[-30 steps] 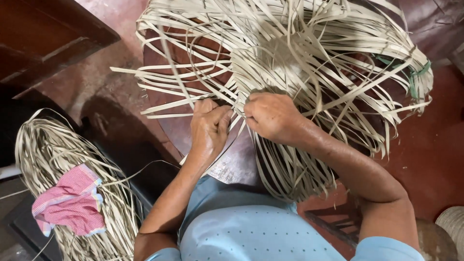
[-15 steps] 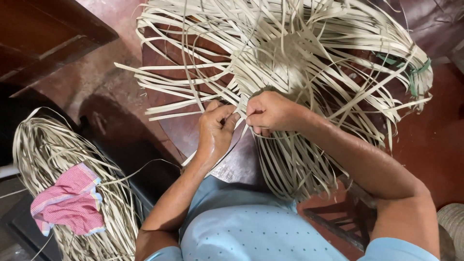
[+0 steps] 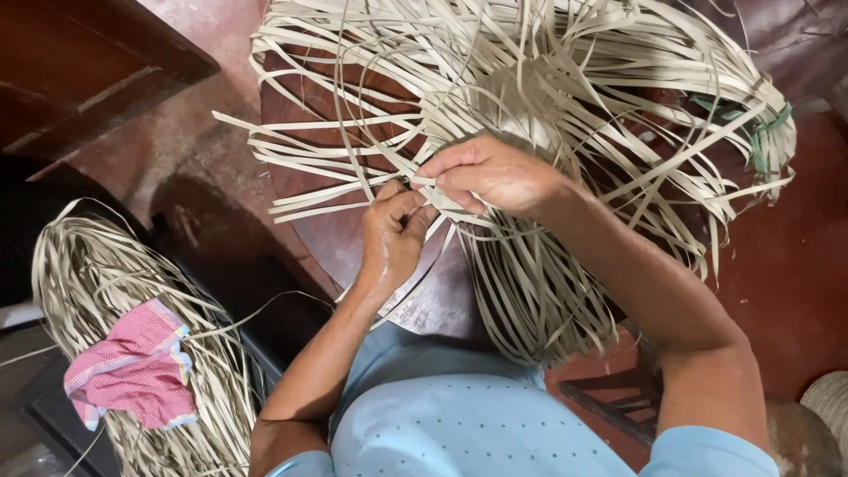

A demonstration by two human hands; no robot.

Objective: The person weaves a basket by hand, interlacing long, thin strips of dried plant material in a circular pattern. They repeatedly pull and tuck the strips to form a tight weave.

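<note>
A half-woven piece of pale flat straw strips [image 3: 530,97] lies on a dark round wooden table [image 3: 327,238], its loose ends fanning out all around. My left hand [image 3: 393,234] is closed on strips at the near edge of the woven centre. My right hand [image 3: 490,172] pinches a strip just above and right of the left hand, fingertips nearly touching it. A bunch of long strips [image 3: 530,291] hangs down over the table edge toward my lap.
A coiled bundle of the same straw strips [image 3: 115,300] rests at lower left with a pink checked cloth [image 3: 132,367] on it. Dark wooden furniture [image 3: 79,62] stands at upper left. A green tie [image 3: 751,119] binds strips at right. Reddish floor surrounds the table.
My right hand has shifted left and up onto the woven centre; my left hand has slid slightly right beneath it. Both hands stay on the strips.
</note>
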